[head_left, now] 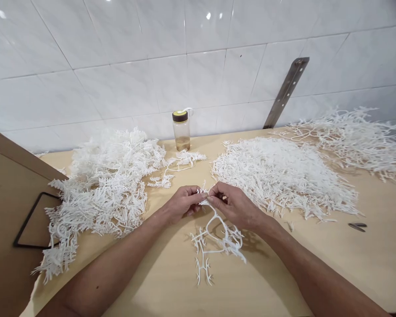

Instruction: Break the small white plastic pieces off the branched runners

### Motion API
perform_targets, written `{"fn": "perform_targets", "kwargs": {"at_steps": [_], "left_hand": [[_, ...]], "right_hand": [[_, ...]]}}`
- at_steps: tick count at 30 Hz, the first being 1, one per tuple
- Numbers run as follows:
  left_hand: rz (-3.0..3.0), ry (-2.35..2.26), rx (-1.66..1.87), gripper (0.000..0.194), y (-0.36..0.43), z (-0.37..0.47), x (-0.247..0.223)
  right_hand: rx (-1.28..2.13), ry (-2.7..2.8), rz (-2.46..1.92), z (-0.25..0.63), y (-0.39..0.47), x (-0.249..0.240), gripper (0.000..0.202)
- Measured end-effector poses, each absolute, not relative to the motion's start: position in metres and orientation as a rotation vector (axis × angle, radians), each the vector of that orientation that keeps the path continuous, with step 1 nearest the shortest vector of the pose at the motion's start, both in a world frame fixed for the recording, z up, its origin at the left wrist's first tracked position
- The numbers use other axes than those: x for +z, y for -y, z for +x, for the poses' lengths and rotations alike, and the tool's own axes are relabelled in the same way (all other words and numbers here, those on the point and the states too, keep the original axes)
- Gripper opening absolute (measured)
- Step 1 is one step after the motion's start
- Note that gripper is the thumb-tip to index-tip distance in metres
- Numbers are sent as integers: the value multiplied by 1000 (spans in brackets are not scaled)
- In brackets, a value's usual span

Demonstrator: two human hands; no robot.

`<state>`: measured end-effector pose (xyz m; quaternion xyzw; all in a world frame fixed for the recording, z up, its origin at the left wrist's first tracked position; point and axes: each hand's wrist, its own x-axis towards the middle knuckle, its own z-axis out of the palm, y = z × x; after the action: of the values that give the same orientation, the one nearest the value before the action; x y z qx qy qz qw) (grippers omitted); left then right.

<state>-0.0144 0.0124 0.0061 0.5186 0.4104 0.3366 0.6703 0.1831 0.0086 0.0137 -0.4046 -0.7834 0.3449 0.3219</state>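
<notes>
My left hand (188, 201) and my right hand (232, 203) meet near the middle of the view, fingertips almost touching. Both pinch the upper end of a white branching plastic piece (214, 251). Its forked stems hang down below the fingers toward me, over the table, and a few small tips stick up above the fingertips. The exact spot where the fingers grip is partly hidden by the thumbs. Beyond my left hand lies a smaller loose white branch (185, 160).
A light wood table (317, 255) carries white branch heaps at left (108, 185), right (280, 174) and far right (356, 138). A bottle (181, 132) and a metal bracket (285, 94) stand by the tiled wall. Small dark snips (358, 226) lie at right; a brown panel (6, 220) stands left.
</notes>
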Motion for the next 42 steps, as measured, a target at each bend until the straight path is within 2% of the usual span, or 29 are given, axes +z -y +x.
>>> {"fn": "perform_targets", "kwargs": {"at_steps": [8, 22, 30, 42], "left_hand": [[1174, -955, 693, 38, -12, -15, 10], [977, -923, 796, 30, -17, -18, 9], [942, -1091, 857, 43, -13, -9, 12], [1087, -1225, 992, 44, -6, 5, 8]], "right_hand": [[901, 2022, -1060, 181, -7, 14, 16], [912, 1984, -1041, 179, -3, 15, 16], [813, 2057, -970, 174, -3, 9, 14], [756, 2252, -1009, 181, 0, 10, 13]]}}
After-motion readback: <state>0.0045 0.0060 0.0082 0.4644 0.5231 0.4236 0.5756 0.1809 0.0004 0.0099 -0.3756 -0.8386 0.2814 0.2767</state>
